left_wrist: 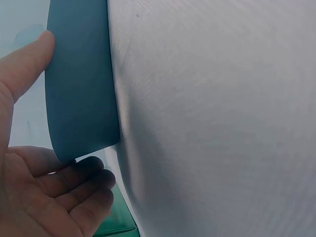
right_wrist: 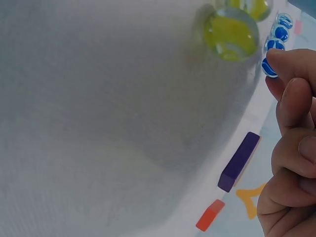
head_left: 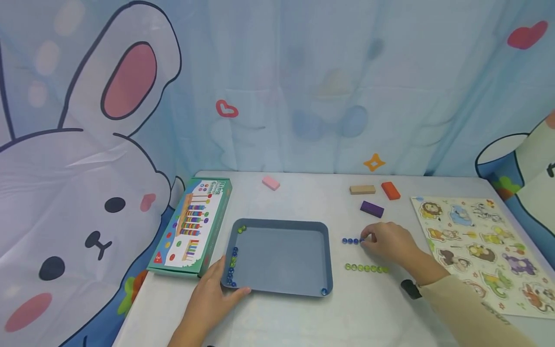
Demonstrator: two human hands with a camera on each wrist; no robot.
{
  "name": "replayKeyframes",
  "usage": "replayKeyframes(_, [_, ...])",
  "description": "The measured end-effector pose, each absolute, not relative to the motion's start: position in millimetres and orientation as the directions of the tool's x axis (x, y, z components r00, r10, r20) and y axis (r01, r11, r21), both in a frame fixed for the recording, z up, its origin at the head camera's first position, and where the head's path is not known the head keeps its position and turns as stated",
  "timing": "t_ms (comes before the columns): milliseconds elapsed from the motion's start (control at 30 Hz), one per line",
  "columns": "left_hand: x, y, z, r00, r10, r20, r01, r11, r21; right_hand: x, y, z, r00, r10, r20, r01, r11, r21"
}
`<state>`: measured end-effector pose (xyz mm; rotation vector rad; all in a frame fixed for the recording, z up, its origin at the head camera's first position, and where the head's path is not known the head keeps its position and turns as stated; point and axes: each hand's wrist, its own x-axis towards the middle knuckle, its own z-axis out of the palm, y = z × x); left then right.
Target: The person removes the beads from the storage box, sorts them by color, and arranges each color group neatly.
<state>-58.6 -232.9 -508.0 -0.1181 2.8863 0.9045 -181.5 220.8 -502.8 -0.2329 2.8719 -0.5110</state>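
Right hand (head_left: pixel 390 243) pinches fourth blue marble (right_wrist: pixel 269 66) at row end; six green marbles (head_left: pixel 366 268) below. Left hand (head_left: pixel 212 299), fingers relaxed, steadies rectangular blue tray (head_left: pixel 282 289).

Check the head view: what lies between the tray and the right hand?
Blue marbles in a short row, the right hand touching its near end; otherwise bare table beside the tray.

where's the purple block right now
In the head view the purple block lies on the table's far right side, just in front of the tan block and orange block, beyond the right hand.
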Motion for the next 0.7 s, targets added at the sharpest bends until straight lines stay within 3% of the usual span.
replayKeyframes(433, [-58.3, -233.0, -507.4, -0.991, -0.044, -0.127, -0.109, 0.817, 0.566, -181.1, 224.2, -497.2, -0.968, -0.187, -0.169, -0.112, 0.921, -0.374])
replayKeyframes(700, [-58.5, -233.2, -508.0, -0.992, -0.039, -0.118, -0.099, 0.818, 0.567, -183.6, 223.1, -468.5, -0.978, -0.209, -0.026, -0.182, 0.901, -0.394])
